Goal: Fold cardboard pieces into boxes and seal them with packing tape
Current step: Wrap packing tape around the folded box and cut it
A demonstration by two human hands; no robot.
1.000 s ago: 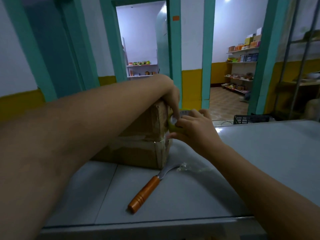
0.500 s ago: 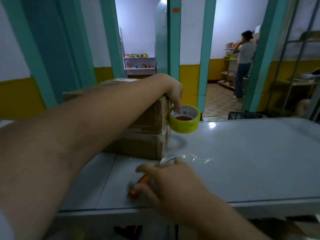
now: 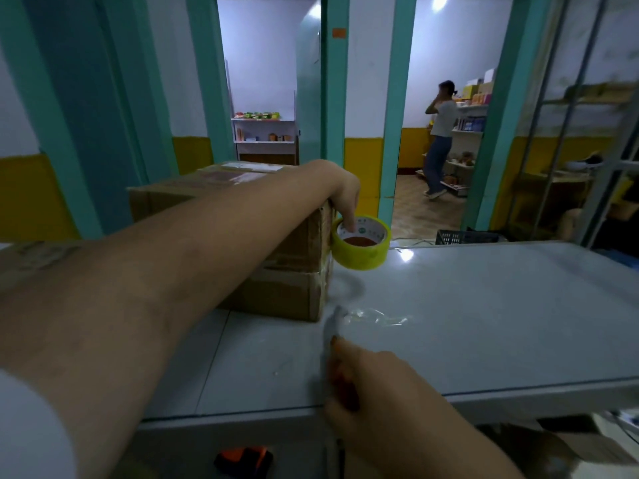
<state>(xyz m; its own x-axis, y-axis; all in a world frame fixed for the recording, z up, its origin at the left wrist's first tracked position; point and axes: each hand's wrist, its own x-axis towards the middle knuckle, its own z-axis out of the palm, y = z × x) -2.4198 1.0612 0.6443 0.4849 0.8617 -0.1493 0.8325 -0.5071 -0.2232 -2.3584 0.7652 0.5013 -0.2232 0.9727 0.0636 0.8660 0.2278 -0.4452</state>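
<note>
two bare hands work at a grey table (image 3: 501,323). the left hand (image 3: 345,197) reaches over a cardboard box (image 3: 283,274) standing on the table and hooks a finger through a yellow tape roll (image 3: 363,252), holding it against the box's right end. the right hand (image 3: 377,388), blurred, grips a knife (image 3: 329,335) near the table's front edge.

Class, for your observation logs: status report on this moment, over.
Left hand hooks tape roll at right end of cardboard box. Right hand grips knife, blade blurred. Clear scrap on table beside blade.
</note>
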